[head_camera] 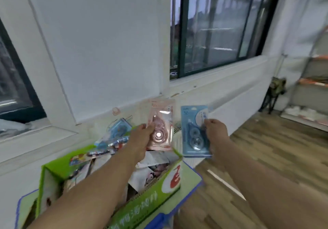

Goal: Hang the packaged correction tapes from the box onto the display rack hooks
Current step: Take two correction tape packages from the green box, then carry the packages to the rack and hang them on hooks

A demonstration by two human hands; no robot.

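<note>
The left hand (142, 134) grips a pink pack (161, 127) by its lower left edge, thumb on the front. The right hand (216, 131) pinches a blue pack (195, 133) by its right edge. Both are held upright, side by side but apart, above the far end of the green box (156, 193), where more packs (117, 131) lie heaped. The step in hand looks like carrying this pair from the box to the rack. No hooks show here; a blurred shelf unit (316, 86) stands at the far right, and I cannot tell whether it is the rack. To do this well, each pack should reach its hook with the top edge free, since the hang hole likely sits there, so these low and side grips suit. Hanging one at a time seems safer: a slick blister can slip from a light pinch, and a pack tilted at the hook may miss or tear its hole.
</note>
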